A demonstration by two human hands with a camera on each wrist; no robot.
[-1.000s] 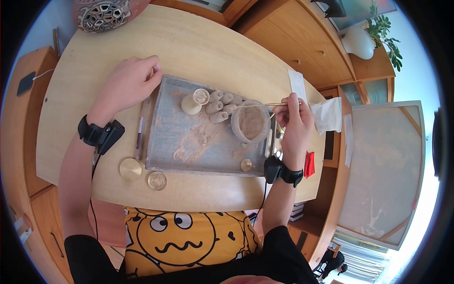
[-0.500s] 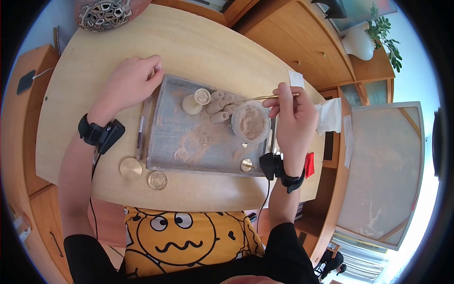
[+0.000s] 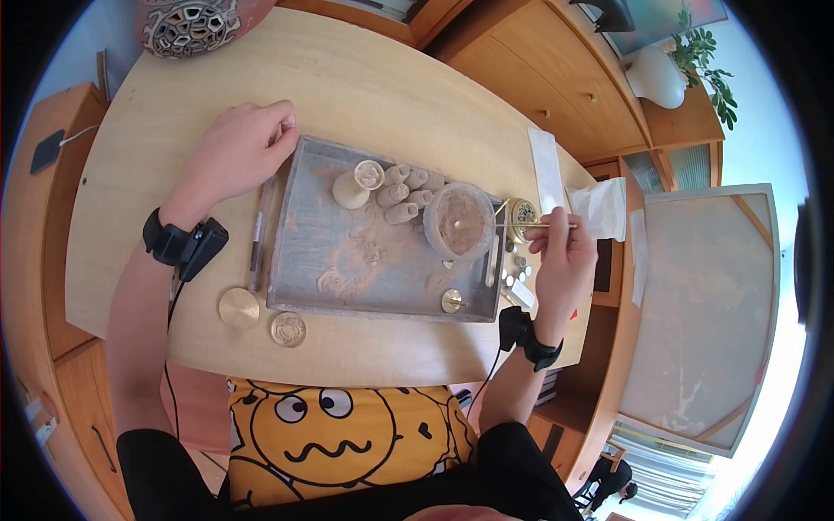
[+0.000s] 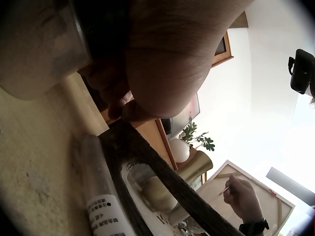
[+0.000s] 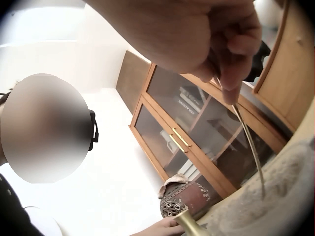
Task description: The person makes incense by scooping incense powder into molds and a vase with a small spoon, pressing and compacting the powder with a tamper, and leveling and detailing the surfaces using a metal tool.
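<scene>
My right hand (image 3: 563,260) pinches a slender brass-coloured stick (image 3: 519,226) by its far end. The stick's tip is at the brownish powder (image 3: 453,207) inside a cloudy, clear-walled bowl (image 3: 469,257); the right wrist view shows the stick (image 5: 252,147) slanting down there. Beside the bowl, several grey-brown cylinders (image 3: 395,195) are clustered on the grey tray (image 3: 391,300), next to a flared brass vase (image 3: 350,193) with powder in its mouth. My left hand (image 3: 233,149) rests by the tray's far left corner, fingers loosely curled, holding nothing visible.
A small brass disc (image 3: 452,301) lies at the tray's near right. Right of the tray are a brass jar (image 3: 523,211) and small vials (image 3: 516,269). A brass lid (image 3: 239,309) and patterned dish (image 3: 288,330) sit near the table edge. A labelled tube (image 3: 257,239) lies left.
My right hand has moved right and towards me, and the stick's tip has gone from beside the cylinders into the bowl. My left hand has stayed in place.
</scene>
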